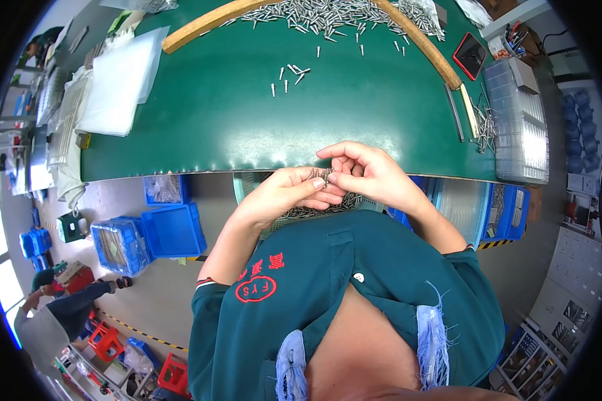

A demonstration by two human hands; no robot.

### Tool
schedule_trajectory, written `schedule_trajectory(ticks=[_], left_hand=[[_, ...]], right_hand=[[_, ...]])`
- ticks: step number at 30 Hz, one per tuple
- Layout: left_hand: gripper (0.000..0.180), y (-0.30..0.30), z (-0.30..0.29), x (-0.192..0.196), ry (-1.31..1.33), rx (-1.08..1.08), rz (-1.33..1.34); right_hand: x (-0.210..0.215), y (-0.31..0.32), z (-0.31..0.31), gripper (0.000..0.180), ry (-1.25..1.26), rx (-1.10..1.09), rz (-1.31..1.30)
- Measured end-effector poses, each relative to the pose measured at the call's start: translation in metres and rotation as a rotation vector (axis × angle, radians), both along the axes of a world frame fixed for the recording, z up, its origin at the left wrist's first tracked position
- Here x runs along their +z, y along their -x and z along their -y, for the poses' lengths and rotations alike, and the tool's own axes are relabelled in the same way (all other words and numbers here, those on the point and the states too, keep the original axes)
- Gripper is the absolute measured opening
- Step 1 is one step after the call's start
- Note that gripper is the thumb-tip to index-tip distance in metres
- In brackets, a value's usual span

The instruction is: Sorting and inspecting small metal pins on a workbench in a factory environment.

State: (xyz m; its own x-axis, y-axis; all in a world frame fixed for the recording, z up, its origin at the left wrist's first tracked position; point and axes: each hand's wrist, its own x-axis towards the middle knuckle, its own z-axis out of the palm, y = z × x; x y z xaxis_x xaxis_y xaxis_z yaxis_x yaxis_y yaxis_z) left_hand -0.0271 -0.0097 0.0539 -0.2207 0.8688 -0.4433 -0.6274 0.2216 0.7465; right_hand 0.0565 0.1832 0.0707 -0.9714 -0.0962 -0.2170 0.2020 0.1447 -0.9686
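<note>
My left hand (284, 192) and my right hand (373, 175) meet just off the near edge of the green table (201, 127). The left fingers are closed on small metal pins (319, 175). With thumb and forefinger pinched, my right hand holds part of the same little cluster, its other fingers curled or raised. Which pin each fingertip touches is too small to tell. Under both hands sits a pale green basket (242, 187) with many similar metal parts (341, 204). On the table ahead lie a few loose stepped metal pins (294, 71).
A big heap of metal pins (328, 17) lies at the back between wooden strips (211, 23). Plastic sheets (120, 80) are at the left. A red-edged phone (470, 56), thin rods (485, 127) and clear plastic boxes (518, 120) lie right. Blue bins (174, 230) stand below; another person (67, 314) sits far left.
</note>
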Motion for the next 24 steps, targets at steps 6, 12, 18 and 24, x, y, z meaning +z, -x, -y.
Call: schedule_trajectory(ticks=[6,12,18,24], left_hand=[[0.036,0.000,0.001,-0.002,-0.011,-0.005,-0.003],[0.035,0.000,0.002,-0.004,-0.006,-0.008,-0.019],[0.035,0.002,0.000,-0.004,-0.005,-0.015,-0.026],[0.036,0.002,0.001,-0.003,0.027,0.010,-0.012]], right_hand=[[-0.002,-0.001,0.002,0.029,-0.025,-0.001,-0.019],[-0.001,0.000,0.002,0.029,-0.072,0.005,-0.040],[0.000,0.000,0.000,0.032,-0.050,0.005,-0.003],[0.001,0.003,-0.008,0.031,0.064,0.014,0.018]])
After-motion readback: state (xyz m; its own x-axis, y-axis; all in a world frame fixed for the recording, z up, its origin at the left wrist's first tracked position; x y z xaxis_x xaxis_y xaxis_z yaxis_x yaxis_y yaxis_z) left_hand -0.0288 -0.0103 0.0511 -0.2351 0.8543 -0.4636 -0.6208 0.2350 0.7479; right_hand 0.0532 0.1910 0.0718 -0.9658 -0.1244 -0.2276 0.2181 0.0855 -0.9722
